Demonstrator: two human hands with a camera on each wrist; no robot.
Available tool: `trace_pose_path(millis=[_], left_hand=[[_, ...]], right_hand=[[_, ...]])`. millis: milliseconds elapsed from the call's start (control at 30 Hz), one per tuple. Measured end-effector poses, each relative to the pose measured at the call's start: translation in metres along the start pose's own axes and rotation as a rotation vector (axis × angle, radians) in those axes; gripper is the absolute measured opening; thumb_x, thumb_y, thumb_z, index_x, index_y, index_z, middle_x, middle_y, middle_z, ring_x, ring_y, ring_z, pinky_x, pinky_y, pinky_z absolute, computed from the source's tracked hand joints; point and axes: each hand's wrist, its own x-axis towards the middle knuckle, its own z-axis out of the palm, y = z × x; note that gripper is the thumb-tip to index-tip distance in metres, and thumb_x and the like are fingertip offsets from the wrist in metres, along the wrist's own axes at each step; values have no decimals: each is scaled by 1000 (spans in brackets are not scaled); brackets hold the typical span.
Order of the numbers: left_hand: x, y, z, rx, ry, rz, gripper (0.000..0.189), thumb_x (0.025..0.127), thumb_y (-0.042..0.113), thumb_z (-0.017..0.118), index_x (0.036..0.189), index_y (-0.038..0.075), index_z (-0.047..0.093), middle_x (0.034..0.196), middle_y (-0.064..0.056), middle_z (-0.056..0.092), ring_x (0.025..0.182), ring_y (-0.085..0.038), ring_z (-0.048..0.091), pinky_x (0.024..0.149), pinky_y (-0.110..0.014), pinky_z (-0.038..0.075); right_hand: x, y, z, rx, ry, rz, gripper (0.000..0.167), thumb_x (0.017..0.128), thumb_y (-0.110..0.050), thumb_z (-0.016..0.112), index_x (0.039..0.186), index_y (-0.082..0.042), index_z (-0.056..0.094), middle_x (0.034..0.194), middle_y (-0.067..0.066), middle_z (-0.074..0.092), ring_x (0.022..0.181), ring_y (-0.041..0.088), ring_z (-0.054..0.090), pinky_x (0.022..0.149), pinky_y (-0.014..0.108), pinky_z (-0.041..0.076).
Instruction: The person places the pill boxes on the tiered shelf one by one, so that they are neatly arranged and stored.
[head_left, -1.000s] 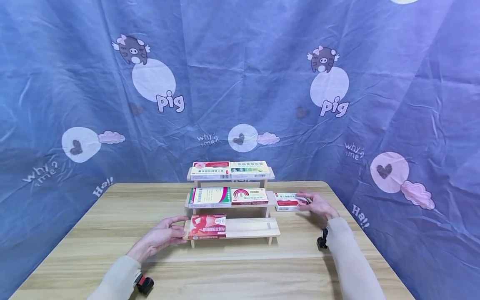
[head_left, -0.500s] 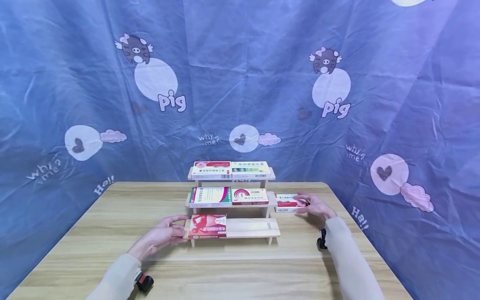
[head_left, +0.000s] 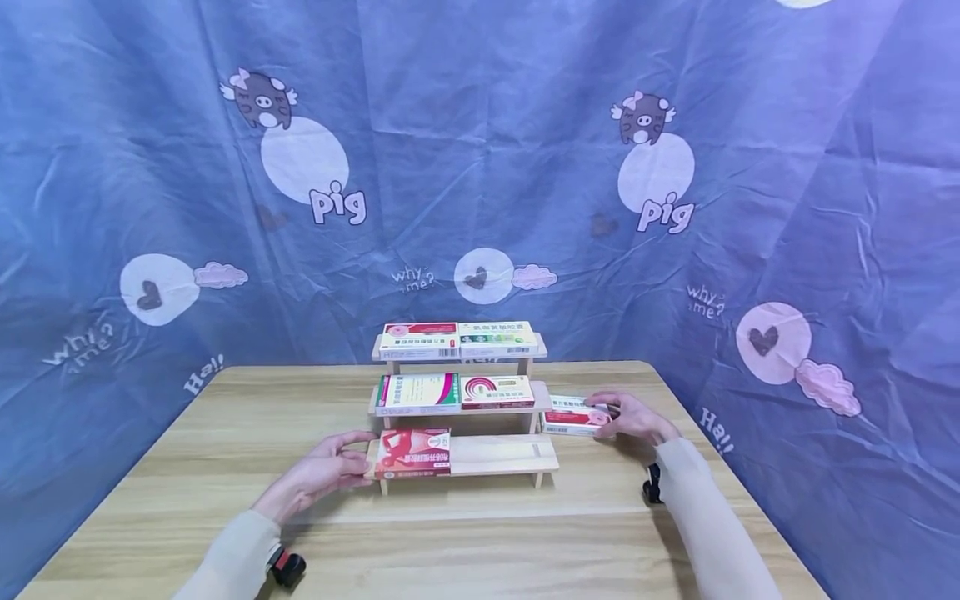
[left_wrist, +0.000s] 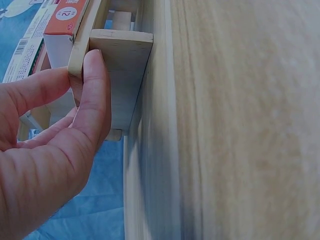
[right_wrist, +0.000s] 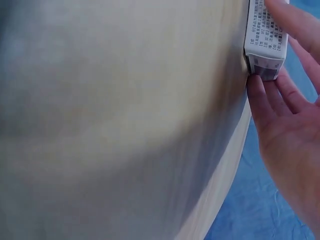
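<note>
My left hand (head_left: 326, 471) pinches the left end of the lowest shelf of a three-tier wooden display rack (head_left: 504, 454); in the left wrist view, thumb and fingers clasp the edge of the board (left_wrist: 76, 62). At that end of the shelf lies a red medicine box (head_left: 415, 452); its right half is bare wood. To the right of the rack, my right hand (head_left: 636, 418) grips the right end of a white-and-red medicine box (head_left: 572, 417). The right wrist view shows that box's printed side (right_wrist: 266, 30) between thumb and fingers, low by the tabletop.
On the middle tier lie a white-green box (head_left: 418, 392) and a white-red box (head_left: 497, 392). The top tier bears a red-white box (head_left: 420, 340) and a pale green box (head_left: 495, 337). A blue curtain (head_left: 420, 167) hangs behind the wooden table (head_left: 450, 554).
My right hand has drawn the white-and-red medicine box a little nearer to me and slightly left. The left hand stays on the rack's lowest shelf.
</note>
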Motion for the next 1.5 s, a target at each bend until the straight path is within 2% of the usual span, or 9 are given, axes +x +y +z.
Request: trace_pose_path(millis=[100, 267, 333, 500, 600, 767, 1033, 1300, 1500], left_hand=[[-2, -2, -1, 3, 8, -2, 75, 90, -4, 57, 151, -9, 15, 94, -8, 62, 89, -18, 65, 91, -36, 58], [-3, -4, -3, 5, 6, 5, 73, 90, -4, 56, 151, -9, 15, 93, -7, 61, 89, -18, 65, 92, -36, 58], [-3, -3, -3, 7, 1, 5, 73, 90, -4, 55, 151, -9, 15, 93, -7, 60, 89, -18, 64, 92, -37, 57], [-1, 0, 0, -3, -1, 4, 74, 90, -5, 55, 151, -9, 14, 100, -11, 59, 93, -19, 65, 94, -37, 57], [-1, 2, 0, -11, 0, 7, 74, 90, -6, 55, 151, -10, 13, 100, -11, 60, 93, -19, 66, 93, -36, 57], [-2, 3, 0, -6, -8, 11, 74, 89, -6, 56, 150, -10, 15, 94, -8, 61, 89, -17, 65, 91, -37, 58], [1, -1, 0, -8, -34, 35, 72, 90, -6, 55, 150, -10, 15, 95, -8, 64, 93, -19, 67, 93, -39, 57], [1, -1, 1, -20, -26, 20, 74, 89, -7, 54, 151, -10, 14, 95, -7, 62, 91, -17, 65, 93, -38, 57], [1, 0, 1, -22, -17, 15, 73, 89, -7, 54, 150, -10, 15, 97, -8, 63, 91, -17, 66, 91, -36, 58]], right_hand=[[-1, -3, 2, -15, 5, 25, 70, 68, -3, 83, 132, -1, 58, 143, 30, 44, 115, 35, 52, 97, 41, 43], [-4, -6, 2, -50, 14, 35, 68, 69, -9, 84, 132, -3, 59, 139, 28, 51, 120, 38, 51, 104, 55, 39], [-7, -6, -1, -56, 12, 25, 69, 70, -12, 84, 133, -3, 58, 137, 27, 54, 120, 36, 53, 104, 53, 41], [-17, -10, -10, -26, 2, -7, 70, 70, -13, 84, 134, 0, 57, 129, 24, 60, 109, 27, 58, 93, 31, 47], [-21, -13, -14, -12, -4, -36, 69, 71, -13, 83, 133, 0, 58, 127, 22, 62, 106, 22, 58, 88, 24, 47], [-28, -16, -20, 25, -6, -41, 68, 71, -13, 83, 133, -2, 59, 128, 20, 62, 102, 15, 58, 86, 20, 47], [-45, -17, -31, 64, -15, -96, 67, 72, -11, 82, 132, 5, 57, 130, 26, 59, 100, 6, 60, 85, 15, 49], [-57, -20, -34, 86, -118, -180, 57, 75, -10, 80, 128, 2, 62, 135, 30, 53, 104, 7, 59, 86, 17, 49], [-60, -21, -35, 119, -177, -211, 58, 76, -8, 79, 129, 5, 60, 139, 35, 46, 108, 2, 56, 88, 15, 48]])
